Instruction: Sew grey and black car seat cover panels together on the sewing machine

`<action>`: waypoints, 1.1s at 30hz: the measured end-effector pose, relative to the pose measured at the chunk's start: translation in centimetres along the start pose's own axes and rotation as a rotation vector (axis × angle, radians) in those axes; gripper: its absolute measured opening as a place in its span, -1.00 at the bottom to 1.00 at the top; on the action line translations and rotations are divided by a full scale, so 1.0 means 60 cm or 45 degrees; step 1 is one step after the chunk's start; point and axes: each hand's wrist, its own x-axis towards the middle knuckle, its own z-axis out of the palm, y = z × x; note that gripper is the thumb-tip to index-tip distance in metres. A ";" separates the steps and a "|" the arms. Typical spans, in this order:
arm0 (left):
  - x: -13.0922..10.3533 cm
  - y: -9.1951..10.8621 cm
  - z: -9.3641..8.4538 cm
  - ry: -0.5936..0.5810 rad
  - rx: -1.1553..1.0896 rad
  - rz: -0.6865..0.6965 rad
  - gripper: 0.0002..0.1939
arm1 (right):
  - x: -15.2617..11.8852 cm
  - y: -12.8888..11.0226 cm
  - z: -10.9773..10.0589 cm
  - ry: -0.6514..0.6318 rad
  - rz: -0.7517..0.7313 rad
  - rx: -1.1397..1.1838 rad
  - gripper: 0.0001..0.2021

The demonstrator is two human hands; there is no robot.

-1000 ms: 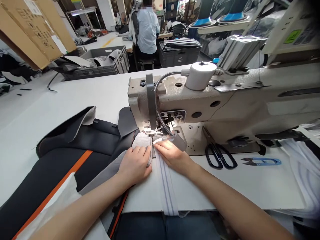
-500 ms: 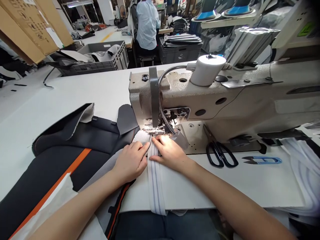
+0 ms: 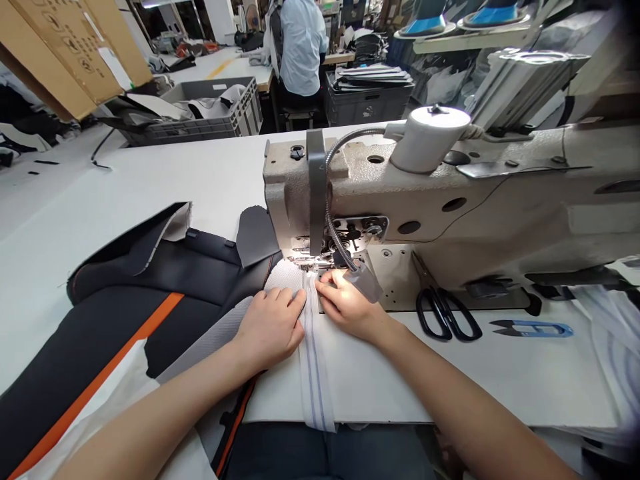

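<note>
My left hand [image 3: 273,328] presses down on the pale grey mesh fabric [image 3: 284,275], its fingers bent and close together beside a white elastic band [image 3: 314,373]. This band has blue-grey stripes and runs from the presser foot [image 3: 316,264] down over the table's front edge. At the band's right side, my right hand [image 3: 353,308] has thumb and fingertips pinched together at its edge, just before the lit needle area of the sewing machine [image 3: 293,193]. The mesh belongs to a large black padded piece [image 3: 200,267] with an orange stripe [image 3: 150,323], spread out to the left.
Black-handled scissors [image 3: 447,313] and blue thread snips [image 3: 533,329] lie right of my right arm. More striped band [image 3: 607,333] is heaped at the right edge. Behind the table stand a grey crate [image 3: 200,127] of cut pieces and a seated person in a light blue shirt [image 3: 300,50].
My hands have moved slightly apart, the right one rightward from the seam. My left fingers have gone from pinching the mesh edge to lying over it. The view has shifted a little.
</note>
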 end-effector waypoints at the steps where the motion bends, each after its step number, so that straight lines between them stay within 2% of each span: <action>1: 0.000 0.000 0.001 0.001 -0.006 -0.001 -0.52 | 0.002 -0.001 0.002 -0.040 -0.034 0.011 -0.70; 4: 0.001 -0.001 0.003 0.016 -0.022 -0.001 -0.51 | 0.008 -0.002 0.012 -0.069 -0.109 -0.001 -0.60; 7: 0.000 -0.003 0.003 0.033 -0.042 0.001 -0.53 | 0.012 -0.001 0.022 -0.049 -0.102 -0.086 -0.55; 15: -0.002 0.001 0.003 0.041 -0.089 -0.015 -0.55 | 0.021 -0.009 0.035 0.001 -0.006 -0.206 -0.63; 19: 0.008 0.012 0.010 0.110 -0.051 -0.048 -0.52 | 0.013 -0.005 0.042 0.040 0.020 -0.156 -0.64; 23: 0.018 0.017 0.012 0.161 -0.021 -0.054 -0.60 | 0.005 -0.002 0.041 0.060 0.031 -0.087 -0.64; 30: 0.038 -0.002 0.020 0.242 -0.065 0.009 -0.66 | 0.003 -0.007 0.036 0.013 0.008 -0.067 -0.62; 33: 0.031 -0.008 0.022 0.294 -0.088 0.091 -0.66 | 0.004 -0.003 0.038 0.039 -0.006 -0.005 -0.63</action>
